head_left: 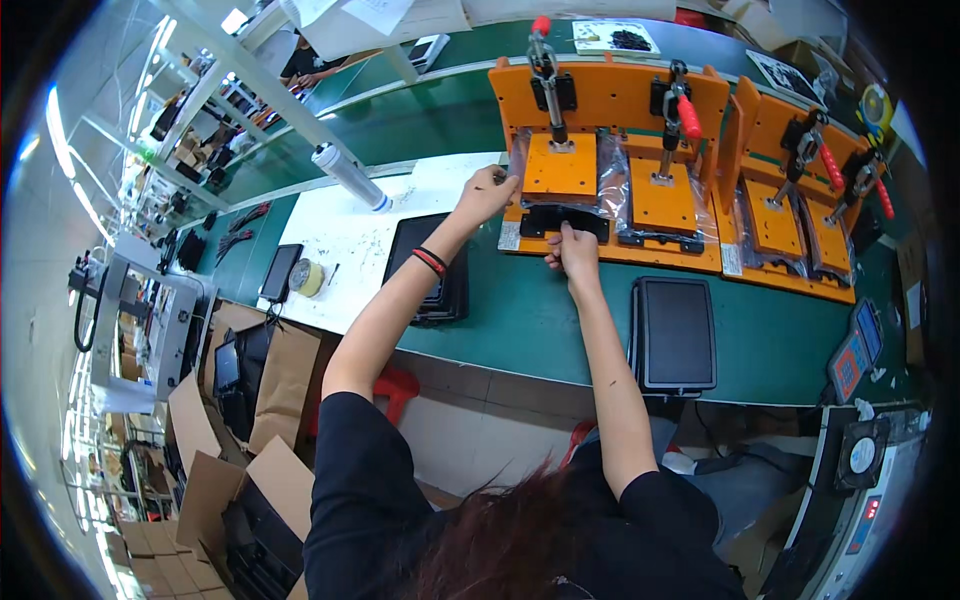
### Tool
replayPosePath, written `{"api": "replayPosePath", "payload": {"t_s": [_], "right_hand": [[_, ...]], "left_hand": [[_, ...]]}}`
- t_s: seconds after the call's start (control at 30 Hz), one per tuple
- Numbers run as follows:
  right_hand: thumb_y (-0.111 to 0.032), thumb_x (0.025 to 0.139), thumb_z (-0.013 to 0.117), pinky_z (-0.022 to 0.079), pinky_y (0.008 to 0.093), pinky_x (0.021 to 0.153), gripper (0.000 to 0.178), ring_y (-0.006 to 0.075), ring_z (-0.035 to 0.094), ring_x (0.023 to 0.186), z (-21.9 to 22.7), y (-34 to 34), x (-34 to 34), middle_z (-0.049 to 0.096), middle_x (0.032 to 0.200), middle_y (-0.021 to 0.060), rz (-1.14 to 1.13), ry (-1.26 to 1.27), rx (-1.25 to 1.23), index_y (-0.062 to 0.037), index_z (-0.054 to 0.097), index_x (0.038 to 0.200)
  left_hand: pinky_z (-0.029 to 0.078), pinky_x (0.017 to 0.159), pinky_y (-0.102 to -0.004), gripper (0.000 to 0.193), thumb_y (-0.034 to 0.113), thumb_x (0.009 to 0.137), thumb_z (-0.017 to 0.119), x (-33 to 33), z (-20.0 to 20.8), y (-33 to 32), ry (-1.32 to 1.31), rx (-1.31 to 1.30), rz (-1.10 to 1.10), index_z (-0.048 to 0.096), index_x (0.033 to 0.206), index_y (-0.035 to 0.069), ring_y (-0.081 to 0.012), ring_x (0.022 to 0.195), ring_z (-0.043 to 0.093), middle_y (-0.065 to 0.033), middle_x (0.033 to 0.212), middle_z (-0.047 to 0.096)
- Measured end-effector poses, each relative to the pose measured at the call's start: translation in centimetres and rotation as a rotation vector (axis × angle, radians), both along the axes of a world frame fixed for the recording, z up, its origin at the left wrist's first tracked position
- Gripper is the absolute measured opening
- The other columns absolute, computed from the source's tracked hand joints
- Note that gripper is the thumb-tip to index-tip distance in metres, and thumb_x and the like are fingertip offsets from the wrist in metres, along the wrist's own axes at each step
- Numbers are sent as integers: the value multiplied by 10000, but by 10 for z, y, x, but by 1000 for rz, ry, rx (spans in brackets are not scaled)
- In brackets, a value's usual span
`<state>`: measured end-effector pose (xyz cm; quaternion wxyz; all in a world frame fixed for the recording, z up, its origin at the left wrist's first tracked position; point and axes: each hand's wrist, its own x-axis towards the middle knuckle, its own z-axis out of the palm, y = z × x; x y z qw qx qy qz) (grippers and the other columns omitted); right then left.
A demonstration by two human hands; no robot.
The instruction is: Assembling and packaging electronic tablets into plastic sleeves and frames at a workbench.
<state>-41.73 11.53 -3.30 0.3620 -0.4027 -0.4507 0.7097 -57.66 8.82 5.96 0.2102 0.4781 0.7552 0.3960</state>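
Note:
My left hand (488, 193) is curled at the left side of an orange clamp plate (560, 166), by clear plastic film (519, 158). What its fingers hold, if anything, is hidden. My right hand (577, 252) pinches the front edge of a flat black panel (566, 221), which sticks out from beneath that plate. Above it stands a toggle clamp (549, 85) with its red handle pointing up. On the same orange fixture (625, 251), a second clamp plate (662, 197) presses over film and another black part, its red handle lowered.
Another orange fixture (790, 279) with two clamps stands to the right. Stacked black tablet-like devices (677, 333) lie before my right arm, others (402, 257) by my left forearm. A white cartridge (350, 176), a tape roll (307, 277) and a keypad device (852, 362) are on the bench.

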Motion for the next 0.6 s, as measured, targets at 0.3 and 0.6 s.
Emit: {"api": "replayPosePath", "payload": {"t_s": [0.3,0.6], "right_hand": [[-134,953,443,522,285,745,204,222,649,809,21,-10,-9,630,907,179,-22,451,192,65,486,940],[-208,956,462,493,268,789,267,179,619,881,16,-17,-10,628,953,151,27,462,272,48,533,978]], "left_hand": [[519,634,-270,241,128,855,569,4,0,9,-314,27,72,507,1016,-40,-169,745,603,-121,887,596],[501,608,-282,157,45,817,546,-3,-2,19,-120,-61,102,491,934,-44,-190,739,608,-151,868,594]]}}
